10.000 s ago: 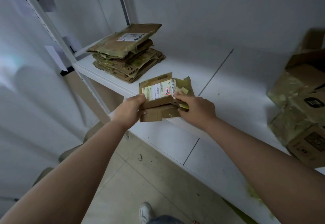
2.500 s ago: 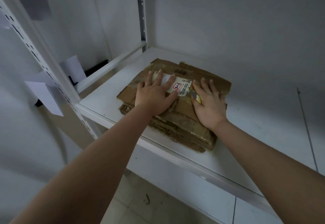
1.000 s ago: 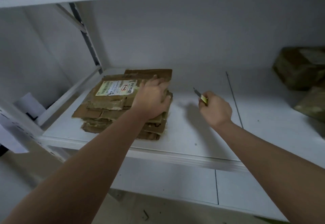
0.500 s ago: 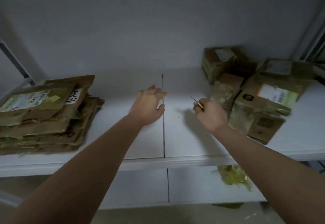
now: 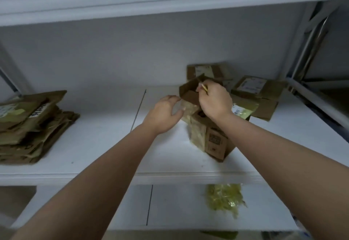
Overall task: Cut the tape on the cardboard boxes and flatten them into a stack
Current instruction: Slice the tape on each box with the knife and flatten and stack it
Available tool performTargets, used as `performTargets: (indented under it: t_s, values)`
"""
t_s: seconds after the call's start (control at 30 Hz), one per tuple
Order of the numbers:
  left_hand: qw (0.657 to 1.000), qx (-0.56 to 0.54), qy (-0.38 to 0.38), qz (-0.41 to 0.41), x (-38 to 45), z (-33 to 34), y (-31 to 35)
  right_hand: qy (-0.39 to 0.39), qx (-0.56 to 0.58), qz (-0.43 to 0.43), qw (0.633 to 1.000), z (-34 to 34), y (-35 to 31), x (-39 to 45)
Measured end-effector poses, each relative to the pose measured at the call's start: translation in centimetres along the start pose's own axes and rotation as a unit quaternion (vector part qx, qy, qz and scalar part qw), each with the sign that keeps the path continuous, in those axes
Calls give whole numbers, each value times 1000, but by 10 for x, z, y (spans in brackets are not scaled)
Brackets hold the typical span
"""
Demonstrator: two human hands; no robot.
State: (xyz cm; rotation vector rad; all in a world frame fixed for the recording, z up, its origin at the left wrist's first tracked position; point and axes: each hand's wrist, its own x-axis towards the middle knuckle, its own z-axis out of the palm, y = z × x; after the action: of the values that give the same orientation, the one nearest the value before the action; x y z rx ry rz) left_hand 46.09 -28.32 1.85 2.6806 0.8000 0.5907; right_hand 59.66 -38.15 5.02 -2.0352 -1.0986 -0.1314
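white shelf (image 5: 105, 145), grey wall | brown box (image 5: 190, 94) taped, flap up | left hand (image 5: 164, 113) fingers loose, touching box | right hand (image 5: 215, 100) pinching cutter (image 5: 204, 88)

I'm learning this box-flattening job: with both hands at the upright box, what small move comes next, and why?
Probably close the left hand on the small upright brown cardboard box to steady it. The right hand holds the small yellow-handled cutter at its top flap, and the left hand's fingers are open beside it.
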Motion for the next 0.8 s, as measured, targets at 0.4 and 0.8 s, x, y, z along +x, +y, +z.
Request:
performTargets:
  t_s: [0.4,0.8]
  values:
    - [978,46,-167,-116,-4,46,87,-33,-200,96,975,-25,83,-6]
    - [967,30,-159,-197,-76,-45,-43,-99,-73,20,992,32,12,-22]
